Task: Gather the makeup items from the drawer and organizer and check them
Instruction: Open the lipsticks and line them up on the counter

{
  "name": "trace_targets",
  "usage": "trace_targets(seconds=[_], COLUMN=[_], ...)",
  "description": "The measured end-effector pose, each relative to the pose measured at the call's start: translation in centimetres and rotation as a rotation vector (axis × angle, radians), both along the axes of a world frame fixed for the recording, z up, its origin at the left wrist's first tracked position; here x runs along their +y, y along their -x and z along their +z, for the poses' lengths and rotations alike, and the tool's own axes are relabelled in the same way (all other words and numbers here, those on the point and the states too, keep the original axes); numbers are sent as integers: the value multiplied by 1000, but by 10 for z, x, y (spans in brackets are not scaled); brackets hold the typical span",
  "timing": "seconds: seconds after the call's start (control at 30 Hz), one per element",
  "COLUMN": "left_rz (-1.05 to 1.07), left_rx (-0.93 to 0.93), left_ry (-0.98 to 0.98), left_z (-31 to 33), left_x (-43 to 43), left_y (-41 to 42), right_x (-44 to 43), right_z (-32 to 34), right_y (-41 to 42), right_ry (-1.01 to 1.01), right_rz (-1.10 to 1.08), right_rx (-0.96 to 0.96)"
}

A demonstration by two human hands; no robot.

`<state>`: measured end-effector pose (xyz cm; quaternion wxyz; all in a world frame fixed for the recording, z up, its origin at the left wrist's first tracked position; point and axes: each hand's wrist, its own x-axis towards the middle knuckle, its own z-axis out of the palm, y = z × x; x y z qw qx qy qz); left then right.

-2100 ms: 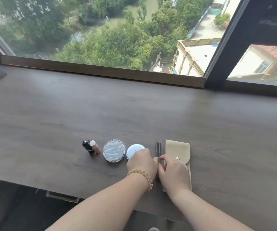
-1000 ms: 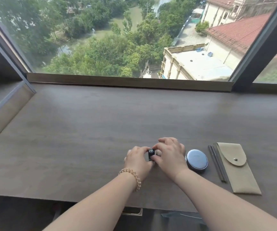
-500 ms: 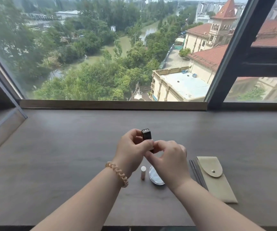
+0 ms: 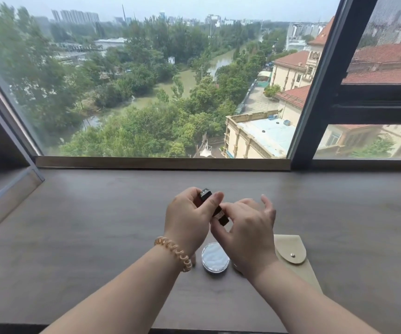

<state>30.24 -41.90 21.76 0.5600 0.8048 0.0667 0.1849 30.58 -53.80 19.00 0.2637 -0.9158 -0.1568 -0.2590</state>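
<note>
The black tube (image 4: 219, 214) is held tilted above the surface (image 4: 98, 225) — left hand (image 4: 187, 220) curled round its upper part, right hand (image 4: 247, 232) pinching the lower end. Beneath the hands lie a round compact (image 4: 215, 260) and a beige pouch (image 4: 291, 251).

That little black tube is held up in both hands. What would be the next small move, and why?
Probably pull the two ends apart to uncap it. The left hand grips the upper part of the black tube, the right hand pinches its lower end, and it is held above the desk: a grip suited to opening and checking it.
</note>
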Motion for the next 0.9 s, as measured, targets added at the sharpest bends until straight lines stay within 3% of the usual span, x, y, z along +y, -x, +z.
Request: trace_targets(seconds=[0.33, 0.43, 0.5, 0.6, 0.73, 0.9], left_rz=[139, 374, 395, 294, 139, -92], left_rx=[-77, -173, -219, -171, -13, 164], left_ry=[69, 367, 430, 349, 496, 381], left_z=[9, 36, 62, 71, 35, -6], left_x=[-20, 1, 27, 43, 17, -12], left_y=[-4, -13, -22, -30, -18, -1], right_x=[-11, -25, -41, -52, -35, -19], right_z=[15, -2, -22, -31, -12, -4], right_y=[-10, -13, -8, -9, -15, -11], right_ry=[62, 99, 65, -72, -390, -731], right_rz=[10, -35, -81, -93, 25, 222], right_rx=[-88, 19, 95, 178, 308, 483])
